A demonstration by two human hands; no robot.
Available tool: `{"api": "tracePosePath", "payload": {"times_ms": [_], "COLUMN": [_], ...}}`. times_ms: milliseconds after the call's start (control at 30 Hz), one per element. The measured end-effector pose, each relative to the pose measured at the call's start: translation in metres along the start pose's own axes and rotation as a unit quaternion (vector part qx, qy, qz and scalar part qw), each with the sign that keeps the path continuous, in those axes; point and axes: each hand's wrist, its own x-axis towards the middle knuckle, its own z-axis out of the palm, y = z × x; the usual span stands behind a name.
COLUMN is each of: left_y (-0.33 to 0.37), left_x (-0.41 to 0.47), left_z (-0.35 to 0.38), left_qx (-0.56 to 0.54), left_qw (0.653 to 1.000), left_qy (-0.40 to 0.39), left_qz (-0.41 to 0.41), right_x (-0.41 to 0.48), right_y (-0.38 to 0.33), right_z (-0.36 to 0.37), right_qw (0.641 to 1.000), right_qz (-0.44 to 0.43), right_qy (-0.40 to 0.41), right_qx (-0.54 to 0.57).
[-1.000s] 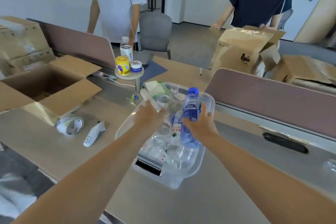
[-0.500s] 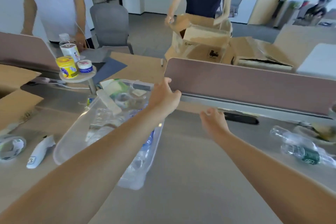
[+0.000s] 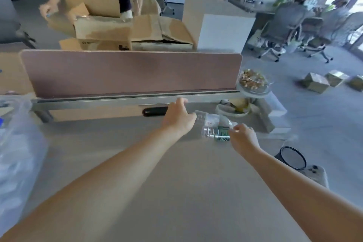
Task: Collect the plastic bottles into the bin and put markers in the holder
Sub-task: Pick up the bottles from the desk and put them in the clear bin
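**Both hands at the two bottles by the desk's far right corner**

Open office space lies behind a pale grey desk (image 3: 176,192), where a person in a dark top handles cardboard boxes (image 3: 110,29) beyond the far edge. A dusty-pink divider panel (image 3: 129,72) stands along that far edge, with a black slot (image 3: 154,112) in the desktop just in front of it.

Two clear plastic bottles lie on their sides near the far right corner, touching or almost touching. The upper bottle (image 3: 211,119) has a pale label and the green-labelled bottle (image 3: 217,134) lies just nearer the wearer.

The left hand (image 3: 179,118) is stretched forward with its fingers loosely extended, and its side meets the base end of the upper bottle. It is not closed around anything.

The right hand (image 3: 243,138) sits at the cap end of the green-labelled bottle with its fingers curled. Blur hides whether they actually grip the bottle.

The clear plastic bin (image 3: 21,143) stands at the left edge, well apart from both bottles. It is heavily blurred, so its contents cannot be made out.

A plate of snacks (image 3: 252,83) rests at the far right corner beside the end of the panel. A black round waste bin (image 3: 293,157) stands on the floor off the right edge.
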Motion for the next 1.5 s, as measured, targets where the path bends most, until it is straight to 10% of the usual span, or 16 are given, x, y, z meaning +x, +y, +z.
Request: {"api": "tracePosePath", "payload": {"times_ms": [267,533,767,900,1000,1233,1500], "left_y": [0.01,-0.034,-0.075,-0.085,-0.086,-0.086,-0.116], "left_x": [0.107,0.181,0.165,0.138,0.116,0.067,-0.016], "left_z": [0.126,0.188,0.167,0.124,0.08,-0.021,-0.126], "left_qx": [0.124,0.361,0.309,0.207,0.176,0.128,0.092], "left_qw": [0.988,0.901,0.933,0.97,0.978,0.985,0.971], "left_qy": [-0.085,-0.229,-0.183,-0.115,-0.085,0.01,0.148], "left_qz": [0.032,0.072,0.001,-0.051,-0.067,-0.114,-0.162], "right_x": [0.074,0.131,0.153,0.16,0.145,0.108,0.042], "right_y": [0.07,0.088,0.097,0.11,0.113,0.083,-0.029], "right_z": [-0.037,-0.034,0.004,0.045,0.07,0.102,0.133], "right_qw": [0.999,0.995,0.983,0.885,0.828,0.936,0.974], "right_qz": [-0.039,-0.097,-0.12,-0.156,-0.213,-0.093,-0.04], "right_qy": [0.014,0.026,-0.093,-0.275,-0.236,-0.197,-0.22], "right_qx": [0.003,-0.006,-0.105,-0.342,-0.463,-0.276,-0.021]}}
